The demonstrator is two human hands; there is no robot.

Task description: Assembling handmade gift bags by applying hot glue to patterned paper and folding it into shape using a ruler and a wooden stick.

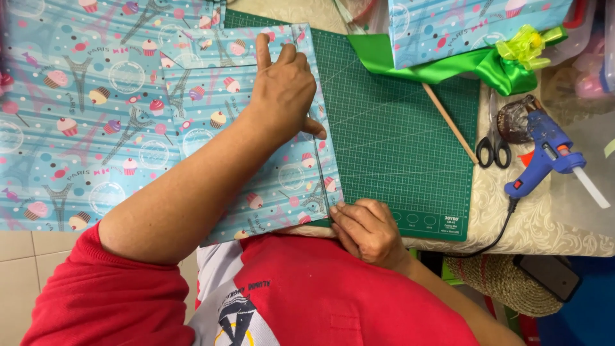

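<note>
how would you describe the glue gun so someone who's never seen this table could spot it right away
Start at the green cutting mat in the middle of the table and move to its right edge, past the black-handled scissors. The glue gun lies on the cream patterned tablecloth there. It is the only bright blue tool, with a white glue stick poking out one end and a black cord trailing off the table.

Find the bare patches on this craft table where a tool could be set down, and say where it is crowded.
Free: the green cutting mat between the folded patterned paper and the wooden stick. Crowded: the right edge, with scissors and glue gun, and the far side under the green ribbon.
</note>
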